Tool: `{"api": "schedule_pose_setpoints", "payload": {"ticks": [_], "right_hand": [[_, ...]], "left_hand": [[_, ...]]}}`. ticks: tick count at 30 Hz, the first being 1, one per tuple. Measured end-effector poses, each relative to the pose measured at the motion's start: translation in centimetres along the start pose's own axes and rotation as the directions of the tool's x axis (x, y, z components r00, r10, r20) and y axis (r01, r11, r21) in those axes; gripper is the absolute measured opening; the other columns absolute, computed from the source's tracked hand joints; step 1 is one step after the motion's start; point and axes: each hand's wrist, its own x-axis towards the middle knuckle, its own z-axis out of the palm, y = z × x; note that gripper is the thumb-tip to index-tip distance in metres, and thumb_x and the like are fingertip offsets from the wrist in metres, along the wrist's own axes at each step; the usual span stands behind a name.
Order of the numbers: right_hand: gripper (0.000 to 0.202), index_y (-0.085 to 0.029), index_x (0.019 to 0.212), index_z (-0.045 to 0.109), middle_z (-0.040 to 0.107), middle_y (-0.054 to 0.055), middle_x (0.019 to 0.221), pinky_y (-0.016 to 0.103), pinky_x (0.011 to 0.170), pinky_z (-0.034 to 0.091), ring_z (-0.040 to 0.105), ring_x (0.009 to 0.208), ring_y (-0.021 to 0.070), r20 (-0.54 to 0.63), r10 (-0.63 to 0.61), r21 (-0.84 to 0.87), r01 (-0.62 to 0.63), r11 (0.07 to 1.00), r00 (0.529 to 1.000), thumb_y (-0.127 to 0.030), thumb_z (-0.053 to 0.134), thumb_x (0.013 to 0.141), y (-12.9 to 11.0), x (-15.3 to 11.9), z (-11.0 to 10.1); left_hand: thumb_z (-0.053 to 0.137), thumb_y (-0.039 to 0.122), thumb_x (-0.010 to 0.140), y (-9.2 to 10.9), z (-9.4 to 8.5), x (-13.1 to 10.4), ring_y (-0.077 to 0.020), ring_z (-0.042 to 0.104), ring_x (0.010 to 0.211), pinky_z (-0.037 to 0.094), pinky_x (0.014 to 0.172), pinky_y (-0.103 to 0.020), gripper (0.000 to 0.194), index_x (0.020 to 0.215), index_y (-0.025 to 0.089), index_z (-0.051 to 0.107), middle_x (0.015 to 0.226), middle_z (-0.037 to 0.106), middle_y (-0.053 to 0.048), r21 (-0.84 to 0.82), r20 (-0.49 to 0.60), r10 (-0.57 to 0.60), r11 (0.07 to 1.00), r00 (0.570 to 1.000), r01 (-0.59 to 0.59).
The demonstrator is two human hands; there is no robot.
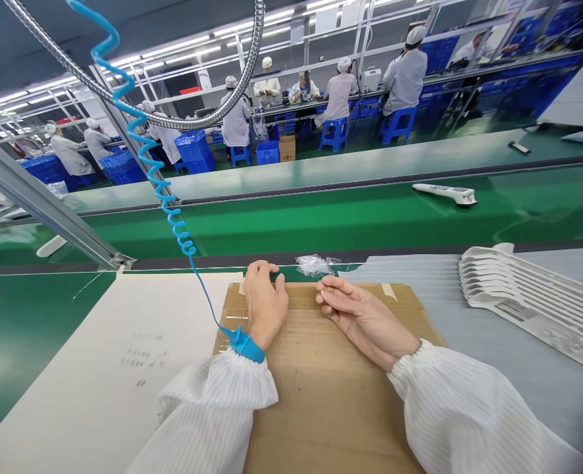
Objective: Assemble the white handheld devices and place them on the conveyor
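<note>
My left hand [266, 299] is at the far left part of a brown cardboard sheet [331, 395], fingers bent forward, thumb apart, nothing visible in it. A blue wrist strap [246, 345] is around that wrist. Over the cardboard's far edge, my right hand [363, 316] has its thumb and fingertips pinched together. Whatever may be between them is too small to make out. Just beyond both hands lies a small heap of clear plastic pieces [315, 264].
White plastic housings [533, 296] are lined up on foam sheeting at the right. A white handheld device [447, 193] lies on the green conveyor belt [281, 227]. A blue coiled cord [146, 148] hangs to my left wrist, above a white paper sheet [138, 329]. People sit at benches beyond.
</note>
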Motion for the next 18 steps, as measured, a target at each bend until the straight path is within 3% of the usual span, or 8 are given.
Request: {"api": "schedule_pose_setpoints", "payload": {"ticks": [6, 18], "right_hand": [[0.027, -0.020, 0.086, 0.076, 0.065, 0.001, 0.088, 0.020, 0.069, 0.046, 0.056, 0.080, 0.0102, -0.022, 0.012, -0.004, -0.012, 1.000, 1.000, -0.028, 0.092, 0.065, -0.26, -0.09, 0.48], [0.026, -0.021, 0.086, 0.076, 0.065, 0.001, 0.092, 0.020, 0.068, 0.046, 0.055, 0.079, 0.0098, -0.028, 0.004, -0.015, -0.004, 1.000, 1.000, -0.029, 0.091, 0.066, -0.09, 0.03, 0.37]], "left_hand": [[0.059, 0.007, 0.084, 0.07, -0.10, 0.00, -0.0244, 0.059, 0.106, 0.046, 0.097, -0.044, 0.013, 0.093, 0.017, 0.059, 0.107, 0.060, -0.010, 0.008, 0.013, 0.006, 1.000, 1.000, -0.006], [0.060, 0.007, 0.083, -0.06, 0.08, 0.02, -0.0247, 0.058, 0.107, 0.046, 0.097, -0.045, 0.014, 0.092, 0.017, 0.059, 0.108, 0.060, -0.010, 0.007, 0.001, -0.002, 1.000, 1.000, 0.002]]}}
